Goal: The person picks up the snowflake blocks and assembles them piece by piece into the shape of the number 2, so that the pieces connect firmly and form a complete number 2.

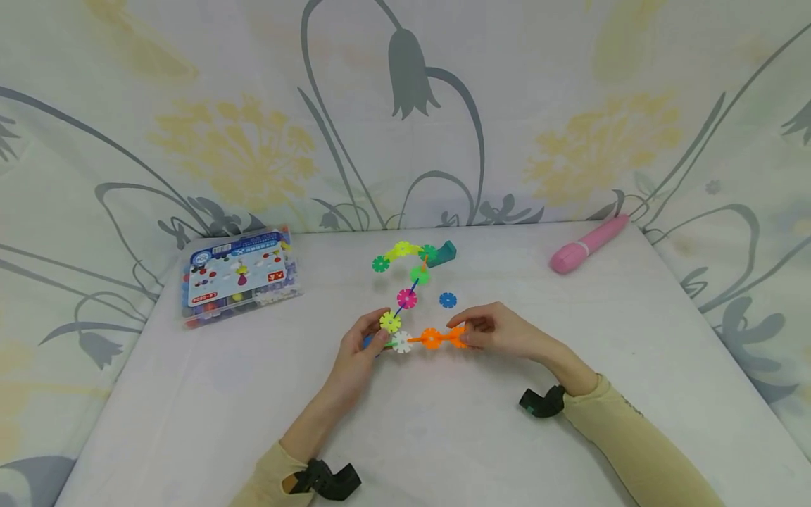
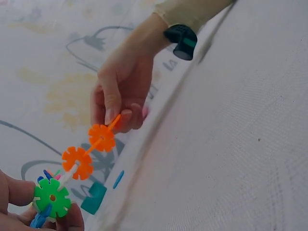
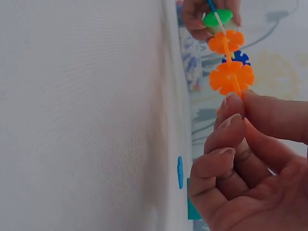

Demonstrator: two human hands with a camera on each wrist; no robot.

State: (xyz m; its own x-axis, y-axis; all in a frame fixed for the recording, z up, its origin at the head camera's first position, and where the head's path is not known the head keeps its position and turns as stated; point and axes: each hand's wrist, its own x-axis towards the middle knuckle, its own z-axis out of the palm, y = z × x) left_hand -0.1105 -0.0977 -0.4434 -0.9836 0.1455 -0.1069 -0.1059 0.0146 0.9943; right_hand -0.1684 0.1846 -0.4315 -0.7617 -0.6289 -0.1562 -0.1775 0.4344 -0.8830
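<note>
A chain of plastic snowflake discs and thin rods [image 1: 407, 298] lies on the white table [image 1: 443, 436], running from green and yellow discs at the far end down to a white disc and two orange discs [image 1: 431, 339]. My left hand [image 1: 370, 343] pinches the near-left end by the yellow-green disc [image 1: 389, 322]; the left wrist view shows a green disc [image 2: 52, 196] between its fingers. My right hand [image 1: 479, 332] pinches the orange rod [image 3: 236, 85] just past the last orange disc [image 3: 231, 77]. A loose blue disc [image 1: 447, 300] lies just beyond my right hand.
A clear plastic box of pieces with a printed label [image 1: 239, 274] sits at the table's far left. A pink pen-shaped object [image 1: 588, 243] lies at the far right. A teal block [image 1: 445, 252] sits by the chain's far end. A floral cloth [image 1: 405, 105] hangs behind.
</note>
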